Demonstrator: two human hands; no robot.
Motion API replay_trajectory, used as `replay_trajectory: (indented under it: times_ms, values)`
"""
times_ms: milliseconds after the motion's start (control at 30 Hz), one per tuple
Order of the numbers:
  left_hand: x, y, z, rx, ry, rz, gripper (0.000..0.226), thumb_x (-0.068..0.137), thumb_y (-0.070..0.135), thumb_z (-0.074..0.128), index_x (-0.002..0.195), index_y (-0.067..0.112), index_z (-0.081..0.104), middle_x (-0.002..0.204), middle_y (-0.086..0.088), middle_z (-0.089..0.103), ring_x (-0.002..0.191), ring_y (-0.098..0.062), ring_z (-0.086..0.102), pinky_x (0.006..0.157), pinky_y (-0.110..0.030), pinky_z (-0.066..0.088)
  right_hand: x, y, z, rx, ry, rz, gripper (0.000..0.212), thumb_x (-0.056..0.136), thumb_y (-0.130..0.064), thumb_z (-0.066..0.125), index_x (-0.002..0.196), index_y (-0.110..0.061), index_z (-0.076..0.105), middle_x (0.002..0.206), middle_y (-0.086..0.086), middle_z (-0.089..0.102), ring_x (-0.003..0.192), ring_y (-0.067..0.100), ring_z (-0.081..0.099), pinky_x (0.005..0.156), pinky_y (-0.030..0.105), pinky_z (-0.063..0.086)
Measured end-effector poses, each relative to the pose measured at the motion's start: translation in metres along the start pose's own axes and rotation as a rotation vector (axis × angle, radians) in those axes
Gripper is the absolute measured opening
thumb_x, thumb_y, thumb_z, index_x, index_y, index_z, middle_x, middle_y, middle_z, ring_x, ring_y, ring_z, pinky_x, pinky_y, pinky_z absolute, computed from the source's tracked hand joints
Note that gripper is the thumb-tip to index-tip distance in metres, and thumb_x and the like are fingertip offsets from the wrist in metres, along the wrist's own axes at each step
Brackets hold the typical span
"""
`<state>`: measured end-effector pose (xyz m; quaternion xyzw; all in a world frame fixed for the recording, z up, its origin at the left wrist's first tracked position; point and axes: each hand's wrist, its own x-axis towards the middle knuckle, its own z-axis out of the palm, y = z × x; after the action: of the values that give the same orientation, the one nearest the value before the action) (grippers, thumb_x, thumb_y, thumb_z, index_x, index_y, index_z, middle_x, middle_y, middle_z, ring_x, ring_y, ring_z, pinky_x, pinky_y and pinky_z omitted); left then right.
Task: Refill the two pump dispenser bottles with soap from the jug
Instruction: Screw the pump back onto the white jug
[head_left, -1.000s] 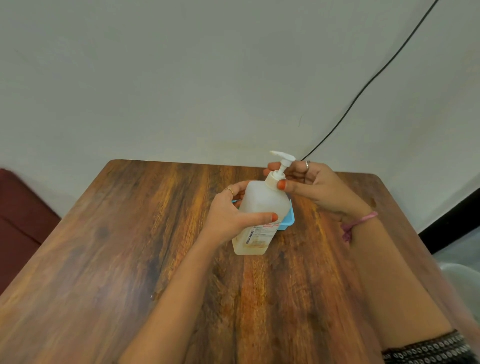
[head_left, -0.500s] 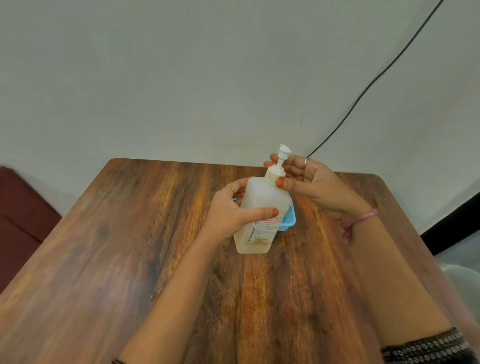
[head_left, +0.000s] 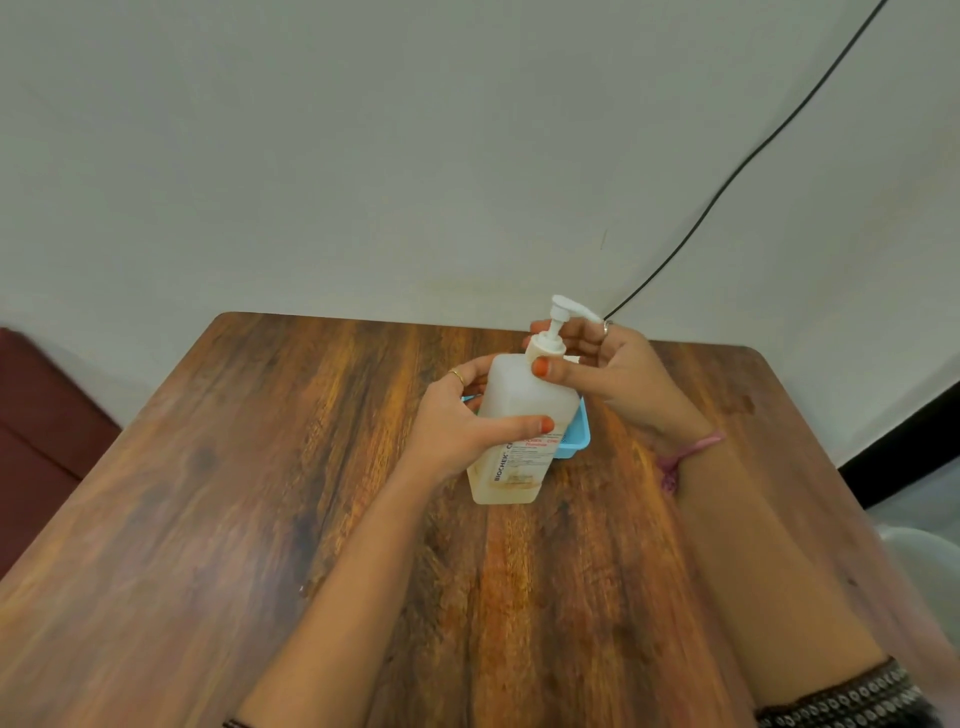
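One pump dispenser bottle (head_left: 522, 421) is in play, standing upright near the middle of the wooden surface (head_left: 260, 493), its base down just in front of a small blue tray (head_left: 576, 441) that is partly hidden behind it. Left hand (head_left: 457, 426) is wrapping around the bottle's body, thumb across the front above the label, fingers curled round the far side. Right hand (head_left: 597, 374) is closing on the white pump collar (head_left: 545, 351) at the neck, thumb in front, other fingers behind; the nozzle (head_left: 571, 306) is pointing away to the right. Looks like the person is working on unscrewing the pump, though that is a guess.

Handling: translucent plastic body, only a thin yellowish layer showing at the bottom, so it is probably light and nearly empty. Walls likely give a bit under a squeeze, so gripping mid-body with a flat thumb makes sense. Smooth sides could be slippery if soap has run down them. Best hold for opening is the ribbed collar, not the thin pump stem, which would likely flex. No jug or second bottle is showing in view.
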<state>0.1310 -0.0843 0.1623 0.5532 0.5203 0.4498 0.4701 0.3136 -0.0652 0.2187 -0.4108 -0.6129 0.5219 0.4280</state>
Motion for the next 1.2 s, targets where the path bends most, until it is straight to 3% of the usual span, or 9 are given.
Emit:
replay_trajectory:
  times_ms: [100,233,333,600,767,933,1200]
  values:
    - [-0.002,0.001,0.001,0.017,-0.011,-0.003,0.086,0.041,0.054,0.092,0.12,0.037,0.061,0.117,0.011,0.067,0.109,-0.014,0.065,0.088,-0.042,0.058,0.001,0.006,0.01,-0.06,0.127,-0.016,0.046,0.065,-0.023,0.084,0.104,-0.011,0.063,0.096,0.0,0.069,0.089,0.014,0.069,0.073,0.029,0.057]
    - [-0.005,0.004,0.001,0.015,-0.032,0.011,0.083,0.044,0.051,0.092,0.12,0.035,0.062,0.116,0.009,0.068,0.109,-0.016,0.065,0.091,-0.043,0.057,-0.004,-0.001,-0.002,0.066,-0.115,0.047,0.053,0.077,-0.018,0.069,0.128,-0.019,0.055,0.129,-0.001,0.063,0.117,0.014,0.061,0.09,0.028,0.054]
    - [-0.006,0.004,-0.001,-0.025,-0.047,-0.009,0.081,0.044,0.045,0.094,0.118,0.034,0.064,0.115,0.007,0.07,0.108,-0.016,0.067,0.091,-0.045,0.057,-0.008,-0.003,-0.005,0.141,-0.204,0.058,0.042,0.084,-0.009,0.06,0.126,-0.013,0.057,0.128,0.005,0.065,0.116,0.019,0.063,0.089,0.029,0.055]
    - [-0.009,0.003,-0.001,-0.032,-0.002,0.017,0.082,0.044,0.045,0.094,0.118,0.03,0.064,0.115,0.004,0.07,0.108,-0.019,0.067,0.09,-0.046,0.057,-0.012,0.007,0.012,0.091,0.016,-0.019,0.039,0.08,-0.017,0.069,0.119,-0.011,0.065,0.113,0.006,0.072,0.105,0.021,0.069,0.084,0.032,0.057]
    - [-0.011,0.006,0.002,-0.011,0.066,0.007,0.082,0.042,0.045,0.094,0.117,0.03,0.064,0.113,0.008,0.069,0.107,-0.013,0.066,0.088,-0.042,0.058,-0.012,0.007,0.016,0.098,0.064,-0.012,0.034,0.085,-0.01,0.068,0.119,-0.01,0.066,0.112,0.006,0.073,0.104,0.02,0.069,0.081,0.03,0.058]
    - [-0.012,0.006,0.004,0.025,0.105,0.011,0.068,0.054,0.029,0.096,0.112,0.032,0.059,0.11,0.013,0.066,0.105,-0.008,0.063,0.09,-0.036,0.057,-0.011,0.007,0.02,0.12,0.089,0.007,0.033,0.085,-0.008,0.069,0.118,-0.011,0.066,0.111,0.005,0.073,0.102,0.019,0.07,0.077,0.028,0.058]
    - [-0.014,0.005,0.007,0.072,0.131,0.033,0.069,0.057,0.032,0.094,0.112,0.033,0.052,0.108,0.018,0.06,0.103,-0.004,0.059,0.081,-0.023,0.054,-0.011,0.007,0.023,0.116,0.109,0.018,0.035,0.085,-0.006,0.069,0.119,-0.009,0.065,0.111,0.005,0.073,0.101,0.017,0.07,0.076,0.026,0.058]
